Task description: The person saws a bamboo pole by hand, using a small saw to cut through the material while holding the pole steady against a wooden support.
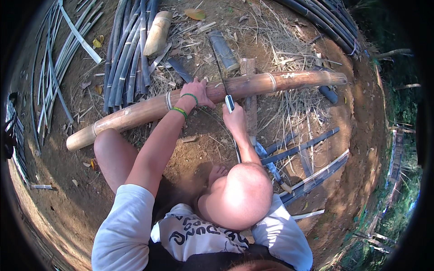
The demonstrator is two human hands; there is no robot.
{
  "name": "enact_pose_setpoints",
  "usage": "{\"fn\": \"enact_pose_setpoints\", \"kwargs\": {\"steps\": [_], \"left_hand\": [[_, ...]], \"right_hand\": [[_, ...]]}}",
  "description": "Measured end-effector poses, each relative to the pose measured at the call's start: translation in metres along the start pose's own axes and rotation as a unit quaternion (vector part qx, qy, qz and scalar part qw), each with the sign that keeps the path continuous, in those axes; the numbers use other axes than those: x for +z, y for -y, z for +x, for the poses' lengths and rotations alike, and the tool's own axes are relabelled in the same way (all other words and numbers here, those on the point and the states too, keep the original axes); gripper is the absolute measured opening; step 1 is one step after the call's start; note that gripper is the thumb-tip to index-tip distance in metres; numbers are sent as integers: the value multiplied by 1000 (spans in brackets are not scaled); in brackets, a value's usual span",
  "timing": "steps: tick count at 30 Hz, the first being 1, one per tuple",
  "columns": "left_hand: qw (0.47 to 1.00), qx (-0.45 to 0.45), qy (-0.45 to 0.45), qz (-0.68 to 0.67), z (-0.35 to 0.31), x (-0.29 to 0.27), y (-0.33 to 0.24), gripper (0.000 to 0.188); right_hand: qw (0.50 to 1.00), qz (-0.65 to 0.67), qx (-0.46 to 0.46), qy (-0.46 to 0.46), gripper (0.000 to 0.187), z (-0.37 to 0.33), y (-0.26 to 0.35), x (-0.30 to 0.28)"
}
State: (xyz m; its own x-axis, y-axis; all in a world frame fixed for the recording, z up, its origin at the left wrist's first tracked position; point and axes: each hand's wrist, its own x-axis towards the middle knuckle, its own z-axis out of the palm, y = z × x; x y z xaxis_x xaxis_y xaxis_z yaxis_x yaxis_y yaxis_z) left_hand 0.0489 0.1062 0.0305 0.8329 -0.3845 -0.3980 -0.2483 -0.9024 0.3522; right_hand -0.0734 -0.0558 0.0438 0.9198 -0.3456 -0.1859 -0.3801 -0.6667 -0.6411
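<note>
A thick brown bamboo pole (pixel 140 112) lies crosswise in front of me, its left end nearer and lower than its right. My left hand (pixel 198 92) grips it from above left of the middle, fingers over the top and thumb spread toward the right. In my right hand (pixel 235 119) is the pale, dark-edged handle of a hand saw (pixel 230 104), held just on the near side of the pole. The saw's thin dark blade runs away from me across the pole, a little right of my left hand. How deep it sits in the bamboo I cannot tell.
Under the pole lies a wooden board (pixel 251 118). Beyond are a dark bamboo piece (pixel 223 49), a short pale bamboo section (pixel 158 34) and bundled dark poles (pixel 124 58). Thin strips (pixel 58 67) lie far left. Split dark lengths (pixel 316 174) and a blue-marked blade tool (pixel 272 169) lie right.
</note>
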Motion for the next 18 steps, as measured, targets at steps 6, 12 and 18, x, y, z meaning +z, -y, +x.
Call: {"fn": "enact_pose_setpoints", "kwargs": {"steps": [6,12,18], "left_hand": [[994,21,-104,19,-24,38,-13,105],[994,22,-111,4,-25,35,-20,101],[973,43,-226,33,-35,71,-6,98]], "right_hand": [[998,-7,51,27,37,-37,-25,-20],[981,72,174,50,41,-160,-110,-47],[994,-42,84,56,39,-70,-23,-31]]}}
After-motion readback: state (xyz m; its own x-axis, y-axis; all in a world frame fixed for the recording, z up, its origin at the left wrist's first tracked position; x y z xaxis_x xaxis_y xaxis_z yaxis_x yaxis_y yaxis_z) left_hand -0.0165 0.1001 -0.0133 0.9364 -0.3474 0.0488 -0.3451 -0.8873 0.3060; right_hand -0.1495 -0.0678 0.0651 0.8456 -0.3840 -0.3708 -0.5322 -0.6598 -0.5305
